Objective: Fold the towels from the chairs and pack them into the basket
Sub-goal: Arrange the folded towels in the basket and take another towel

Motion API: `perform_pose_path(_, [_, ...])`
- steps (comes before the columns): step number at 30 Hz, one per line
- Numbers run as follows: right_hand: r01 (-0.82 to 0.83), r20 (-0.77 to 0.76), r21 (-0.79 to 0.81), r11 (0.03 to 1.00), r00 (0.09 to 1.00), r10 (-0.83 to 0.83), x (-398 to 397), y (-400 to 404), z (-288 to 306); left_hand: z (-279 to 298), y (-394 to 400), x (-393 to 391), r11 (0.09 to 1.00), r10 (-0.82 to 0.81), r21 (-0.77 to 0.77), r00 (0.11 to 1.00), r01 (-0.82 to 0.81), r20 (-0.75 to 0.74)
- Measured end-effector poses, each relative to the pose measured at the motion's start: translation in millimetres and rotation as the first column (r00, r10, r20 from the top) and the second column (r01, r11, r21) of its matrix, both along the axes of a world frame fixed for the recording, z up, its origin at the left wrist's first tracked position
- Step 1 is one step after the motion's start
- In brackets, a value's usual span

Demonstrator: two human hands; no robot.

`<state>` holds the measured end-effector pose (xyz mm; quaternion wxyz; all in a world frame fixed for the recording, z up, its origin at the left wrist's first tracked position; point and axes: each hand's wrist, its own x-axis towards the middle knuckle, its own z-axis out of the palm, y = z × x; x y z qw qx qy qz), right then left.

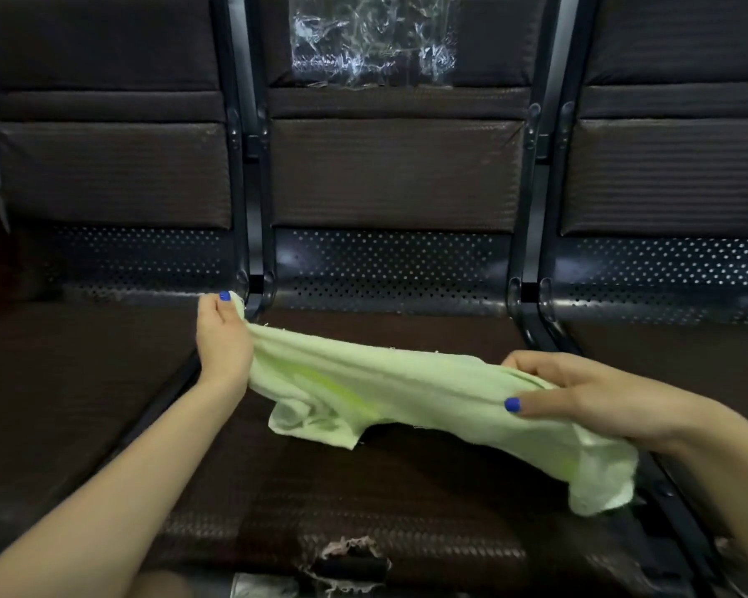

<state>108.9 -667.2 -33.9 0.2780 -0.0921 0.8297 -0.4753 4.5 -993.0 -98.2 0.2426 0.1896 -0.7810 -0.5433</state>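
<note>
— Across the row of dark padded chairs [389,174], what's there?
— Over the middle seat hangs a pale green towel [389,394], stretched between both hands: left hand [222,338] pinches one end, right hand [579,392] grips the other.

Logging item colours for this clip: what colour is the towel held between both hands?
Pale green towel, plain, no pattern; the head view shows it.
</note>
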Motion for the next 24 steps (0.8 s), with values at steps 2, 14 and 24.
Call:
perform_pose_path(2, [0.030, 0.076, 0.005, 1.000, 0.997, -0.031, -1.6, 5.0, -1.7, -7.8, -14.0, 0.9, 0.999, 0.049, -0.013, 0.998, -0.049, 0.050])
perform_pose_path(14, [0.534, 0.068, -0.494, 0.686, 0.810, -0.582, -12.8, -9.1, -16.4, -17.3, -48.0, 9.3, 0.968, 0.083, 0.218, 0.979, -0.124, 0.187])
perform_pose_path(24, [0.461, 0.190, -0.674, 0.577, 0.863, -0.467, 7.8, -31.9, 18.1, 50.3, 14.6, 54.9, 0.559, -0.523, 0.760, 0.852, 0.330, 0.014])
